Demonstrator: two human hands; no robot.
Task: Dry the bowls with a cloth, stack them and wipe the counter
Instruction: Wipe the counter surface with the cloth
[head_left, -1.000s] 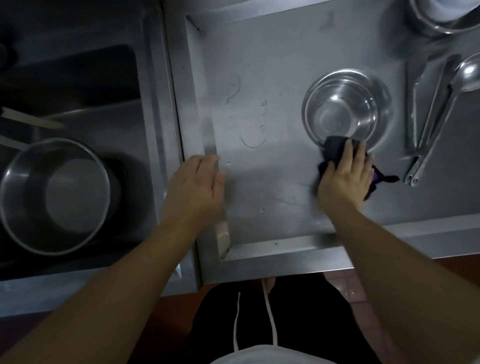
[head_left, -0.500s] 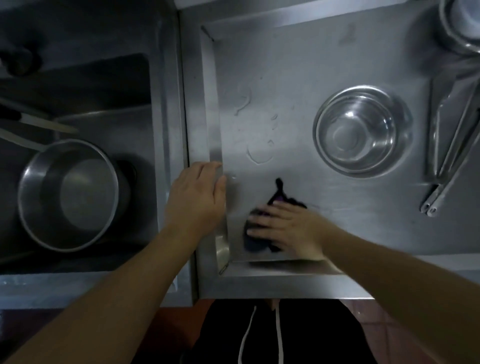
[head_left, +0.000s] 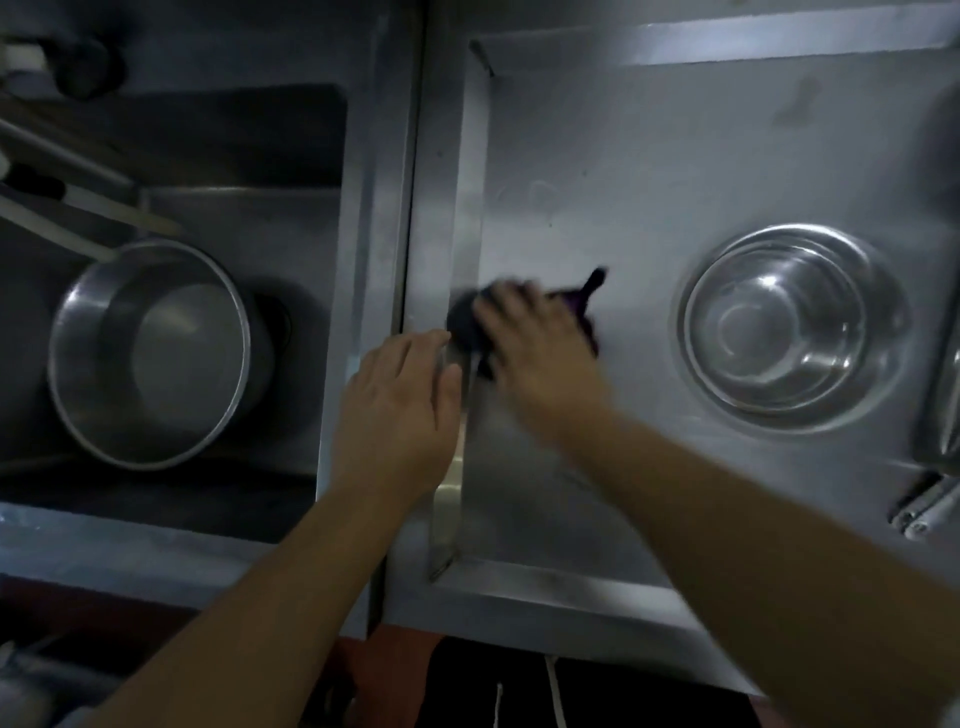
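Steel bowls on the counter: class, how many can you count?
1 in full: the bowl right of the cloth. It may be a nested stack; others may lie off-frame.

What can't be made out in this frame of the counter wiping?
- Right hand: motion blur in the head view hides how its fingers lie on the cloth.
- Cloth: mostly covered by that hand.
- Utensils: cut off by the right edge.
- Counter: too dim and blurred to tell whether water remains.
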